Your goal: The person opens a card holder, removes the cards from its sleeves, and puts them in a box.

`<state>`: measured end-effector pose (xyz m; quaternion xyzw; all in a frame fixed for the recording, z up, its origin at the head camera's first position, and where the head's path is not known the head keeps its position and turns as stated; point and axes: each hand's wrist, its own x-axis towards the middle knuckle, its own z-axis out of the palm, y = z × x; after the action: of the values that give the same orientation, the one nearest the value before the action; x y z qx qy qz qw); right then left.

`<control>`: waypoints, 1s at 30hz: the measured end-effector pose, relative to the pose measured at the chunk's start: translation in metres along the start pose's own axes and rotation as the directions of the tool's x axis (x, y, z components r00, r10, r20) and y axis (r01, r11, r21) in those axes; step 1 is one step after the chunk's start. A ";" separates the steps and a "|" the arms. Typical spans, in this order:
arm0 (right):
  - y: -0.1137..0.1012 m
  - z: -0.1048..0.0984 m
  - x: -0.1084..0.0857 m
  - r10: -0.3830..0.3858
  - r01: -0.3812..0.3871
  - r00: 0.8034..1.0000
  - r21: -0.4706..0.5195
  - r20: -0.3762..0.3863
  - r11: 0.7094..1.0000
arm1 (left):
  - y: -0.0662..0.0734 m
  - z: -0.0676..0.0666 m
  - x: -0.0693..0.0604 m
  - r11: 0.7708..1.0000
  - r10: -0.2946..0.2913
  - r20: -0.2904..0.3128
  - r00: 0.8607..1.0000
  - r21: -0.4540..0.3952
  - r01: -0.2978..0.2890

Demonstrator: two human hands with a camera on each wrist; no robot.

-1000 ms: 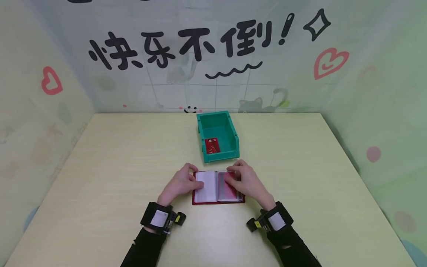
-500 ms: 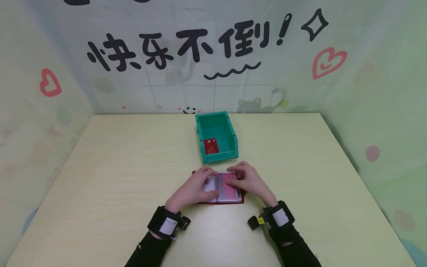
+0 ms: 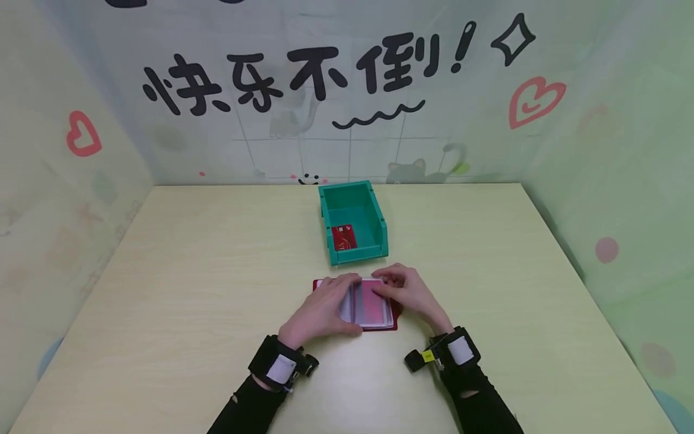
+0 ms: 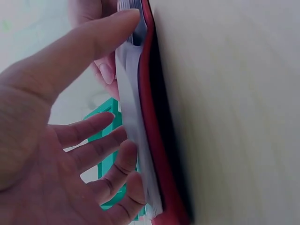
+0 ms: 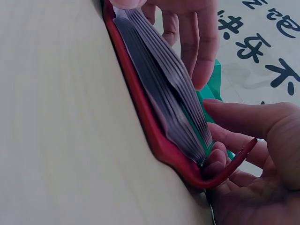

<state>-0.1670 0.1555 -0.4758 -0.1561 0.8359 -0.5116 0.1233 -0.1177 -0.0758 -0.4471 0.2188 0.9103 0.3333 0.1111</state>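
A red card holder point(image 3: 394, 322) with clear plastic sleeves lies open on the table. A pink card point(image 3: 373, 304) shows in its right-hand sleeve. My left hand point(image 3: 324, 310) spans the left page, thumb at the near edge and fingers towards the far edge; in the left wrist view its fingers are spread along the page. My right hand point(image 3: 412, 295) holds the far right corner of the sleeves, thumb above and fingers point(image 5: 216, 159) beneath, beside the bent cover flap. Most of the left page is hidden under my left hand.
A teal bin point(image 3: 358, 254) stands just beyond the card holder. Inside it, near the front left, lies a red card point(image 3: 344, 237). Behind the pale wooden table point(image 3: 217, 253) hangs a printed backdrop, with patterned side panels left and right.
My left hand has moved right from the card holder's left edge, across the left page to near the spine. My right hand has shifted slightly right, staying at the far right corner.
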 end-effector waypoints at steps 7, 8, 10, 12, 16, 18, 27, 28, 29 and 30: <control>-0.004 0.000 0.000 0.036 -0.036 0.999 0.041 -0.007 0.999 | 0.000 -0.003 0.001 0.999 -0.028 0.000 1.000 -0.037 0.028; -0.005 0.000 0.000 0.043 -0.043 0.999 0.047 -0.010 0.998 | 0.000 -0.003 0.001 0.998 -0.034 0.003 0.999 -0.045 0.034; -0.006 0.000 0.001 0.062 -0.061 0.998 0.060 -0.015 0.996 | -0.001 -0.005 0.001 0.997 -0.044 0.007 0.999 -0.065 0.045; -0.008 0.000 0.000 0.085 -0.083 0.996 0.068 -0.021 0.994 | -0.004 -0.005 0.002 0.995 -0.047 0.006 0.999 -0.093 0.047; -0.011 0.000 -0.002 0.124 -0.122 0.992 0.072 -0.026 0.990 | -0.011 -0.005 0.004 0.982 -0.041 -0.010 0.999 -0.185 0.039; -0.013 -0.001 -0.003 0.121 -0.119 0.992 0.059 -0.029 0.991 | -0.016 -0.004 0.006 0.974 -0.034 -0.021 0.999 -0.224 0.028; -0.041 0.009 -0.010 -0.119 0.128 0.990 -0.124 0.082 0.984 | -0.024 -0.016 0.008 0.941 -0.053 0.008 0.999 -0.333 0.053; -0.044 0.012 -0.010 -0.148 0.162 0.985 -0.165 0.094 0.973 | -0.025 -0.019 0.008 0.937 -0.064 0.012 0.998 -0.345 0.064; -0.047 0.015 -0.011 -0.174 0.193 0.979 -0.210 0.106 0.958 | -0.025 -0.021 0.008 0.932 -0.080 0.013 0.997 -0.353 0.080; -0.049 0.019 -0.011 -0.198 0.221 0.973 -0.257 0.116 0.941 | -0.026 -0.023 0.007 0.927 -0.096 0.013 0.995 -0.363 0.094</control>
<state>-0.1436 0.1234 -0.4397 -0.2819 0.8697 -0.3966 0.0826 -0.1405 -0.1031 -0.4471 0.1495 0.8427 0.4907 0.1635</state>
